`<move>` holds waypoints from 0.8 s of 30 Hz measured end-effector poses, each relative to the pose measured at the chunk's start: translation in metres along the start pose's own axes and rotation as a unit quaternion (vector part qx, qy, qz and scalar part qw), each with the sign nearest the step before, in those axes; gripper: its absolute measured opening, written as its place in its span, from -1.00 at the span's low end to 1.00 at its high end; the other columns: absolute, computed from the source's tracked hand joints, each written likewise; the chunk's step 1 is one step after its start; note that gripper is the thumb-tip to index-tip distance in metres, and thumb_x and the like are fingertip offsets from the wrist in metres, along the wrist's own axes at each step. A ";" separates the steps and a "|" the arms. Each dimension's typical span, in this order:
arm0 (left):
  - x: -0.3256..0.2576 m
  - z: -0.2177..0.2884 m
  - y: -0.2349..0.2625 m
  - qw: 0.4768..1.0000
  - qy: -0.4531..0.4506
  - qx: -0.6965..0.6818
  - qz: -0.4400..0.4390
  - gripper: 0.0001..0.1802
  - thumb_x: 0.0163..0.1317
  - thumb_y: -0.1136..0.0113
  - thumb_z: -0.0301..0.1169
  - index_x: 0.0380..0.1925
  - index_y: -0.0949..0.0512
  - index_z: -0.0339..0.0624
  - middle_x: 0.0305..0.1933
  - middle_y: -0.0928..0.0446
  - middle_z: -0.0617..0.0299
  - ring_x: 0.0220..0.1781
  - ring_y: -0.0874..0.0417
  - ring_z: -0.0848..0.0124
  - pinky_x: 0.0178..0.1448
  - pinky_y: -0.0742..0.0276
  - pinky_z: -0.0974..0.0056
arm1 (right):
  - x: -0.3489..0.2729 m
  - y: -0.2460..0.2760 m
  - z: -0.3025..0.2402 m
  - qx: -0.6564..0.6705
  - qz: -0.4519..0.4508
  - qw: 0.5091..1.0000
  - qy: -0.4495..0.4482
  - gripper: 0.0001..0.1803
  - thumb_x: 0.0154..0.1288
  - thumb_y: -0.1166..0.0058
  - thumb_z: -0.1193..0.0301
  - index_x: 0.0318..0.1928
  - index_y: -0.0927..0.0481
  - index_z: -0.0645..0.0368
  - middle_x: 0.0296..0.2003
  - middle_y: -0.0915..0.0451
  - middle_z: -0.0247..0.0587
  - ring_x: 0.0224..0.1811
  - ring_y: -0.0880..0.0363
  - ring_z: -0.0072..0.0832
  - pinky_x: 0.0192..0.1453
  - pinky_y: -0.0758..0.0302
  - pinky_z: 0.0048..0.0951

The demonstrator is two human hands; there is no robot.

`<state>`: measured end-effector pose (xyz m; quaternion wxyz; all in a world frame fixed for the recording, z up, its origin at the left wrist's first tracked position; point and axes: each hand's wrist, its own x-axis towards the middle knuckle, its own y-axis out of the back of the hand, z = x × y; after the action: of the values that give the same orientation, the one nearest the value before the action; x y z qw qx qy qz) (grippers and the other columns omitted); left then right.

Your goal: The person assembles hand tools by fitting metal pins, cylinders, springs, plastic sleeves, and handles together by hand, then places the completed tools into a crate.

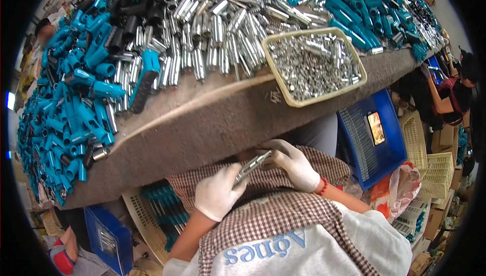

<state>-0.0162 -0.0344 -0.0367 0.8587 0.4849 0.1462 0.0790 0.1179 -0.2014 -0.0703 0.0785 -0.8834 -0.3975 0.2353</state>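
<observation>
In a white glove, my left hand [218,191] is closed around one end of a slotted silver metal tube [252,167], held tilted above my lap. My right hand [295,166], gloved too, has its fingers bent and pinched at the tube's upper end; its fingertips are partly hidden. Beyond my hands lies a carpeted table edge [212,119]. On the table stands a cream tray [298,103] full of small metal parts. Silver metal tubes [217,30] are heaped to its left. A teal and black handle piece [144,81] rests on them.
Teal plastic housings [83,119] cover the table's left, with more teal pieces [354,10] at the back right. Below the table are a blue bin [387,159] holding a phone, another blue bin [104,235] and a cream crate [144,220] of teal handles. Another person [450,91] is at the right.
</observation>
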 end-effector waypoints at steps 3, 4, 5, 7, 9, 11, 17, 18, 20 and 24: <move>-0.007 -0.007 0.004 1.000 0.024 0.001 -0.013 -0.66 0.16 -0.24 -0.12 -0.17 -0.53 -0.07 -0.36 -0.61 0.11 -0.38 -0.68 0.14 -0.34 -0.57 0.14 | -0.012 0.004 -0.037 -0.164 0.039 0.985 0.025 -0.67 0.37 -0.03 0.39 0.06 -0.53 0.34 -0.11 -0.65 -0.13 -0.05 -0.62 -0.50 0.07 -0.53 -0.49; -0.008 -0.010 0.003 1.000 0.027 0.003 -0.015 -0.66 0.16 -0.24 -0.13 -0.17 -0.53 -0.07 -0.36 -0.62 0.12 -0.39 -0.68 0.14 -0.35 -0.57 0.14 | -0.017 0.004 -0.059 -0.236 0.025 0.970 0.053 -0.70 0.33 -0.08 0.41 0.00 -0.57 0.31 -0.15 -0.66 -0.13 -0.11 -0.65 -0.48 0.02 -0.55 -0.48; -0.009 -0.013 0.002 0.999 0.029 0.003 -0.019 -0.66 0.16 -0.24 -0.13 -0.17 -0.53 -0.08 -0.37 -0.62 0.12 -0.39 -0.68 0.14 -0.36 -0.57 0.14 | -0.021 0.003 -0.081 -0.306 0.014 0.949 0.078 -0.73 0.29 -0.13 0.42 -0.05 -0.60 0.28 -0.20 -0.68 -0.13 -0.16 -0.68 -0.46 -0.03 -0.57 -0.47; -0.007 -0.016 0.001 0.999 0.039 0.003 -0.025 -0.67 0.19 -0.23 -0.13 -0.16 -0.53 -0.07 -0.38 -0.63 0.11 -0.40 -0.69 0.14 -0.36 -0.57 0.13 | -0.015 -0.001 -0.123 -0.487 -0.042 0.823 0.290 -0.77 0.18 -0.23 0.42 -0.14 -0.65 0.20 -0.29 -0.68 -0.16 -0.25 -0.69 -0.36 -0.13 -0.59 -0.42; -0.005 -0.017 0.001 0.995 0.073 -0.002 -0.074 -0.68 0.21 -0.21 -0.12 -0.15 -0.54 -0.05 -0.39 -0.63 0.11 -0.41 -0.69 0.15 -0.35 -0.57 0.14 | 0.003 -0.017 -0.162 -0.614 -0.041 0.654 0.439 -0.77 0.10 -0.30 0.37 -0.22 -0.63 0.11 -0.40 -0.64 -0.24 -0.37 -0.63 -0.32 -0.25 -0.54 -0.35; -0.005 -0.020 0.000 0.994 0.076 0.001 -0.085 -0.67 0.22 -0.19 -0.09 -0.14 -0.54 -0.03 -0.40 -0.63 0.10 -0.41 -0.69 0.16 -0.36 -0.58 0.15 | 0.037 -0.031 -0.185 -0.712 -0.066 0.512 0.477 -0.86 0.10 -0.16 0.38 -0.31 -0.56 0.09 -0.46 -0.55 -0.30 -0.39 -0.57 -0.35 -0.24 -0.51 -0.33; -0.015 -0.024 -0.008 0.998 0.049 0.001 -0.043 -0.61 0.21 -0.17 -0.04 -0.14 -0.54 -0.07 -0.40 -0.63 0.12 -0.44 -0.68 0.19 -0.38 -0.58 0.17 | 0.145 -0.055 -0.199 -0.834 -0.169 0.323 0.414 -0.71 0.14 -0.08 0.50 -0.09 -0.61 0.05 -0.17 -0.59 -0.25 -0.15 -0.63 -0.30 -0.09 -0.59 -0.32; -0.016 -0.024 -0.009 0.998 0.052 0.003 -0.042 -0.61 0.21 -0.17 -0.04 -0.14 -0.54 -0.07 -0.40 -0.63 0.12 -0.44 -0.68 0.19 -0.38 -0.58 0.17 | 0.154 -0.054 -0.198 -0.845 -0.182 0.318 0.390 -0.75 0.13 -0.08 0.51 -0.15 -0.62 0.05 -0.23 -0.60 -0.24 -0.17 -0.64 -0.30 -0.10 -0.61 -0.32; -0.022 -0.023 -0.011 0.998 0.054 0.007 -0.025 -0.62 0.21 -0.17 -0.04 -0.16 -0.54 -0.08 -0.39 -0.63 0.10 -0.42 -0.69 0.17 -0.36 -0.59 0.14 | 0.158 -0.058 -0.202 -0.849 -0.186 0.310 0.384 -0.82 0.12 -0.08 0.53 -0.24 -0.64 0.07 -0.33 -0.60 -0.24 -0.21 -0.66 -0.30 -0.11 -0.63 -0.33; -0.020 -0.016 0.005 0.987 0.129 -0.027 -0.097 -0.65 0.17 -0.16 -0.07 -0.22 -0.56 -0.09 -0.35 -0.64 0.06 -0.36 -0.70 0.10 -0.29 -0.61 0.08 | 0.137 -0.048 -0.209 -0.731 -0.057 0.464 0.498 -0.84 0.13 -0.14 0.48 -0.23 -0.62 0.11 -0.38 -0.60 -0.13 -0.30 -0.67 -0.23 -0.19 -0.65 -0.28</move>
<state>-0.0403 -0.0241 -0.0366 0.8488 0.4311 0.2999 0.0610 0.2647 -0.0581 0.0801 -0.3977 -0.5613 -0.3678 -0.6257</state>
